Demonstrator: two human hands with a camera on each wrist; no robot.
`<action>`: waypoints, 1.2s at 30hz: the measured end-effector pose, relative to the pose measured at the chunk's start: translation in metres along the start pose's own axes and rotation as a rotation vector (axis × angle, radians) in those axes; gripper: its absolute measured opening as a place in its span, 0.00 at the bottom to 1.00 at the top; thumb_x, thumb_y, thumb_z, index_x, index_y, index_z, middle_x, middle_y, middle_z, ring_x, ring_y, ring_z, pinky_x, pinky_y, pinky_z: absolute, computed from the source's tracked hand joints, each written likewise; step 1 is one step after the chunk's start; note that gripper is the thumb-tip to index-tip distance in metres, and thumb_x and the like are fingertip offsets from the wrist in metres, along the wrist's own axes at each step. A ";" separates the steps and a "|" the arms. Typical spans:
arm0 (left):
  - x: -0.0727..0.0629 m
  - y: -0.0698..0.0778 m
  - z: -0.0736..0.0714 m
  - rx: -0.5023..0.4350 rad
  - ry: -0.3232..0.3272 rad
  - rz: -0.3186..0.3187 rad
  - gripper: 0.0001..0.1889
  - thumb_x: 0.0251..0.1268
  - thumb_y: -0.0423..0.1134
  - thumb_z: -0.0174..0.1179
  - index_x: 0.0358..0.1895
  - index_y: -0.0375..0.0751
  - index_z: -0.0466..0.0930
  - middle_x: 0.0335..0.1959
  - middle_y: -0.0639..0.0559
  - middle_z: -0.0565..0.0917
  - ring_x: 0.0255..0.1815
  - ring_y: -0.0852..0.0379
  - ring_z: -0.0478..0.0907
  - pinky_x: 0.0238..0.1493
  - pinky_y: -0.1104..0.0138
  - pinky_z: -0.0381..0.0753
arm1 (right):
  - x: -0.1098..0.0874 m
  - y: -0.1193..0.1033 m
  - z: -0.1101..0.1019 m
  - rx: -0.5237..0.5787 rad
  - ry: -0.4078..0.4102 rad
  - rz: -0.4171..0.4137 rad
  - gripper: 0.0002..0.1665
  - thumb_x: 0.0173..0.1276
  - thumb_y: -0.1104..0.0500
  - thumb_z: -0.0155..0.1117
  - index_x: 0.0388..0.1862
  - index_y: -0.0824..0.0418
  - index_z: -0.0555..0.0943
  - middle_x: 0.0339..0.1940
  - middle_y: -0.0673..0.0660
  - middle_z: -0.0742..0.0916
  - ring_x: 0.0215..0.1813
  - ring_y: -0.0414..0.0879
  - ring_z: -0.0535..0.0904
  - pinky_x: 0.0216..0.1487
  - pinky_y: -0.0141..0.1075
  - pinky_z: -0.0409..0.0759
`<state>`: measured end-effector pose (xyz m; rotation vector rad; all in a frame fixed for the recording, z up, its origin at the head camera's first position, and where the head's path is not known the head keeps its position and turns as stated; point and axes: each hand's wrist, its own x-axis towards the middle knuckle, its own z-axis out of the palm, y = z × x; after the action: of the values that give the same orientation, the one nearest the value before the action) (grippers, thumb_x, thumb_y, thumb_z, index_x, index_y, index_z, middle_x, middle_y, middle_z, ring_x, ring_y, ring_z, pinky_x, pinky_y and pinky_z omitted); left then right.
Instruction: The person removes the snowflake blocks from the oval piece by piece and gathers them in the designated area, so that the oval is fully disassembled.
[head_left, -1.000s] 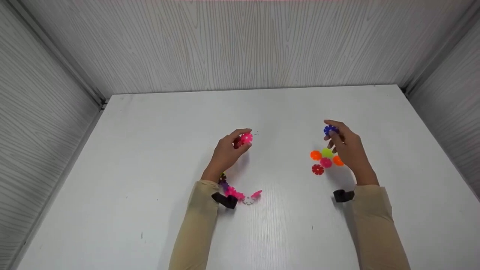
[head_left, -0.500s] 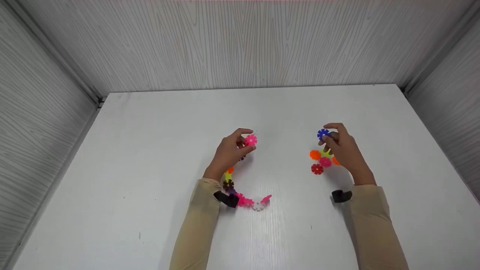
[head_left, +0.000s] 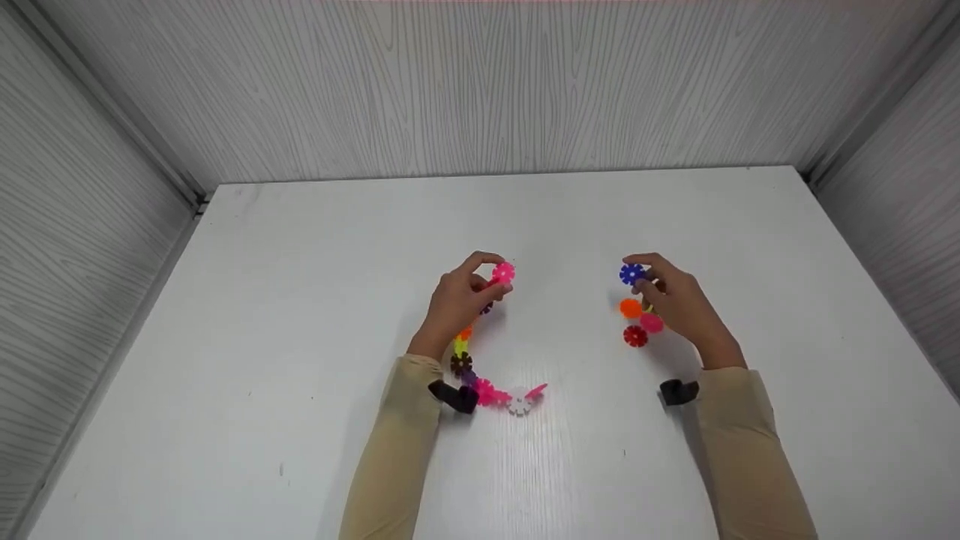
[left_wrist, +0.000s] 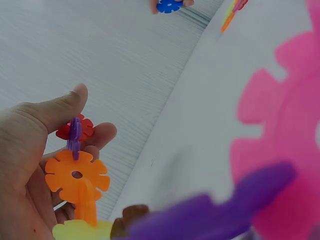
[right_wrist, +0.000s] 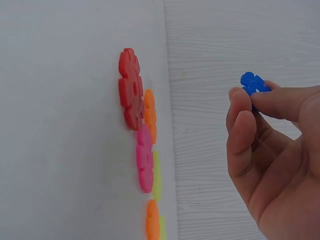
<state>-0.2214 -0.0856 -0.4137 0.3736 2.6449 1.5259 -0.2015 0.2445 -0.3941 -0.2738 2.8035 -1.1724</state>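
Observation:
My left hand (head_left: 456, 304) pinches a pink notched snowflake disc (head_left: 503, 273) at the upper end of a chain of interlocked discs. In the left wrist view the chain's orange disc (left_wrist: 77, 176) hangs by the palm, below a purple disc (left_wrist: 74, 137) and a red one. From the hand, the chain curves down past the wrist to a white disc (head_left: 519, 403) on the table, partly hidden by the wrist strap. My right hand (head_left: 679, 304) pinches a single blue snowflake disc (head_left: 631, 274) between thumb and fingers, raised above the table and apart from the chain.
Several loose discs lie beneath the right hand: an orange disc (head_left: 631, 308), a pink disc (head_left: 652, 322), a red disc (head_left: 635, 336) and others partly covered. The white table (head_left: 300, 262) meets a wood-grain panel (head_left: 480, 90) at the back.
My right hand has moved left and slightly nearer with the blue disc, toward the left hand. My left hand has shifted a little right, drawing the chain along.

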 end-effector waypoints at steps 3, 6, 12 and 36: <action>0.000 0.000 0.000 0.005 0.007 0.030 0.20 0.63 0.48 0.63 0.58 0.60 0.74 0.29 0.51 0.83 0.29 0.58 0.74 0.32 0.68 0.72 | 0.001 0.000 0.002 -0.023 -0.032 0.009 0.24 0.76 0.60 0.49 0.69 0.48 0.66 0.44 0.62 0.81 0.37 0.52 0.76 0.37 0.34 0.78; -0.001 0.000 0.000 0.022 -0.002 0.059 0.21 0.64 0.46 0.63 0.60 0.59 0.74 0.29 0.51 0.78 0.31 0.57 0.71 0.35 0.68 0.72 | 0.002 0.000 0.004 -0.037 -0.062 0.026 0.25 0.76 0.60 0.50 0.70 0.48 0.65 0.46 0.61 0.80 0.38 0.52 0.75 0.38 0.36 0.78; -0.002 0.000 -0.001 0.041 -0.053 0.097 0.23 0.67 0.43 0.60 0.65 0.58 0.72 0.34 0.49 0.78 0.36 0.56 0.70 0.38 0.68 0.72 | 0.004 -0.001 0.006 -0.024 -0.103 0.064 0.21 0.76 0.60 0.50 0.66 0.52 0.65 0.46 0.61 0.81 0.39 0.53 0.76 0.40 0.35 0.77; -0.001 0.002 -0.002 0.006 -0.075 0.063 0.20 0.66 0.43 0.61 0.59 0.53 0.69 0.37 0.48 0.82 0.37 0.55 0.75 0.42 0.65 0.76 | 0.002 -0.004 0.013 -0.148 -0.299 0.092 0.21 0.72 0.63 0.50 0.62 0.53 0.75 0.43 0.62 0.80 0.32 0.46 0.75 0.33 0.34 0.75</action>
<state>-0.2202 -0.0863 -0.4109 0.5092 2.6046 1.4899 -0.2010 0.2317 -0.4004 -0.2998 2.6099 -0.8285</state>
